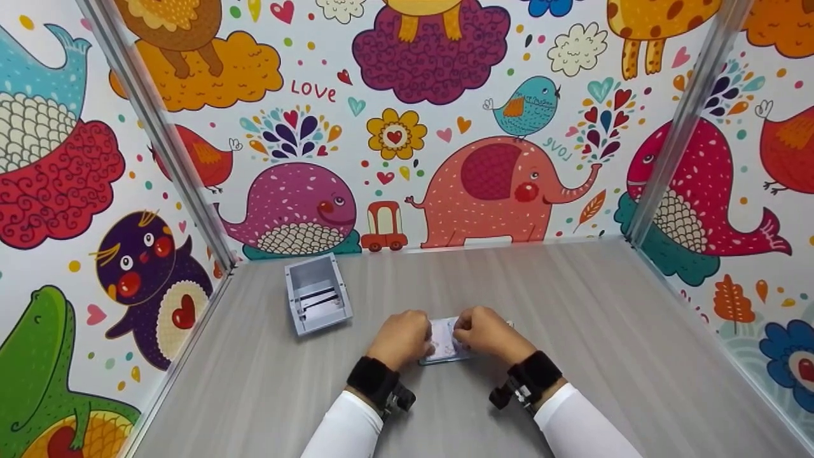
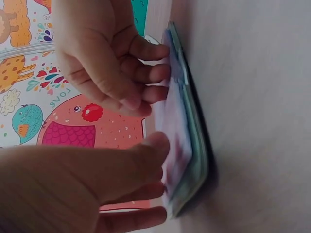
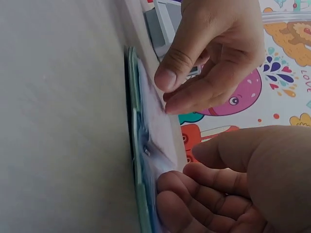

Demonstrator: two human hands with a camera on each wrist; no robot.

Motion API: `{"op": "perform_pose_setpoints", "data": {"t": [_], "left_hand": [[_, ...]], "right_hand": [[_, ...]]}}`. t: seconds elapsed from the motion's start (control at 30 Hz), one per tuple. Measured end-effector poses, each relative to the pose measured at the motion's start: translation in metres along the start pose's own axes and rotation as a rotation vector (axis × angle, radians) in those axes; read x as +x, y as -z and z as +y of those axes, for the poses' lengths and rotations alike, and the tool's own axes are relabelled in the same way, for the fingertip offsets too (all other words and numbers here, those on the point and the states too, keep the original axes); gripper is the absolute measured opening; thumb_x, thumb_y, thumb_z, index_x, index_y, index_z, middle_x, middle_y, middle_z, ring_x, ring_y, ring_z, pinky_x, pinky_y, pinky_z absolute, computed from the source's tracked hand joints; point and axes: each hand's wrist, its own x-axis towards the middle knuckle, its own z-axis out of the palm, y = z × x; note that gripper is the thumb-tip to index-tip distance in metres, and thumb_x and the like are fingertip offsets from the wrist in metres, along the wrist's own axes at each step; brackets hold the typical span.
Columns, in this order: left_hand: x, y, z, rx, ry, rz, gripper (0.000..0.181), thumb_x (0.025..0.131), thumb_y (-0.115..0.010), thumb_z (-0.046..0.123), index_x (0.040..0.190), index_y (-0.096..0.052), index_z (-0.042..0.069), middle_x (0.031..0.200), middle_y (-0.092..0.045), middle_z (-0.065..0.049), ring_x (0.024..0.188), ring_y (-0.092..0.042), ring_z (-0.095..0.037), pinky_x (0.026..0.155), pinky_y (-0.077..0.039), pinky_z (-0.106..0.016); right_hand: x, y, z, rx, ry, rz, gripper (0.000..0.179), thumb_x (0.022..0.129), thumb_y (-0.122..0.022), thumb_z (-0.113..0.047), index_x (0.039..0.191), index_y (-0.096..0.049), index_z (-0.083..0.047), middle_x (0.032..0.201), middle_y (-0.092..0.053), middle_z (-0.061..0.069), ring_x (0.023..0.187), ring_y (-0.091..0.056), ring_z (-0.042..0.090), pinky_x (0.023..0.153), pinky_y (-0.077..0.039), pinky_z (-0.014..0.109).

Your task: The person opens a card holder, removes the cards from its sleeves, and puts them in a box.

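A thin, flat green-edged holder (image 1: 440, 360), like a small wallet or booklet, lies on the table with a pale pinkish sheet (image 1: 443, 336) on top. My left hand (image 1: 402, 337) is at its left side, thumb and fingertips apart, right at the sheet. At the other side my right hand (image 1: 488, 335) has loosely bent fingers, their tips against the surface of the holder (image 3: 138, 141). A clear, shiny layer (image 3: 153, 150) shows near the right fingertips. Neither hand pinches anything that shows.
A grey open box (image 1: 317, 294) stands on the table to the left, with pale, dark-striped flat pieces (image 1: 320, 304) inside. Walls with cartoon animals (image 1: 496, 191) enclose the back and sides, and metal posts (image 1: 159, 133) stand at the corners.
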Motion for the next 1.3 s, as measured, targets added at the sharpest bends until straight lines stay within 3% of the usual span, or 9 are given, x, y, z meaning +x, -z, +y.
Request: {"op": "perform_pose_setpoints", "data": {"t": [0.3,0.73,1.0,1.3], "left_hand": [[-0.001,-0.004,-0.001,0.038,-0.031,0.064,0.016,0.086,-0.096,0.02,0.083,-0.082,0.012,0.082,-0.073,0.0,0.071,-0.062,-0.017,0.069,-0.056,-0.039],[0.003,-0.016,0.003,0.052,-0.057,0.083,0.022,0.088,-0.097,0.024,0.081,-0.081,0.012,0.086,-0.071,-0.001,0.077,-0.068,-0.02,0.073,-0.059,-0.041],[0.005,-0.02,0.002,0.048,-0.052,0.082,0.019,0.089,-0.097,0.025,0.085,-0.083,0.012,0.088,-0.072,-0.001,0.076,-0.068,-0.02,0.072,-0.058,-0.039],[0.001,-0.015,0.003,0.042,-0.065,0.088,0.02,0.088,-0.097,0.022,0.082,-0.081,0.012,0.088,-0.071,0.0,0.078,-0.07,-0.021,0.072,-0.058,-0.039]], "right_hand": [[0.001,-0.002,0.004,0.053,-0.057,-0.005,0.01,0.094,-0.074,-0.002,0.087,-0.082,-0.002,0.072,-0.067,-0.004,0.061,-0.059,0.009,0.055,-0.046,0.023],[0.001,-0.004,0.002,0.07,-0.111,0.021,0.01,0.095,-0.075,-0.003,0.089,-0.083,-0.002,0.073,-0.069,-0.003,0.06,-0.06,0.008,0.055,-0.047,0.021],[0.001,-0.002,0.002,0.232,-0.209,-0.002,0.016,0.097,-0.075,-0.003,0.108,-0.082,0.007,0.075,-0.076,0.005,0.064,-0.067,0.011,0.057,-0.053,0.022],[0.004,-0.002,0.007,0.259,-0.179,0.017,0.036,0.085,-0.078,0.0,0.119,-0.081,0.012,0.083,-0.082,0.008,0.061,-0.068,0.007,0.057,-0.053,0.019]]}}
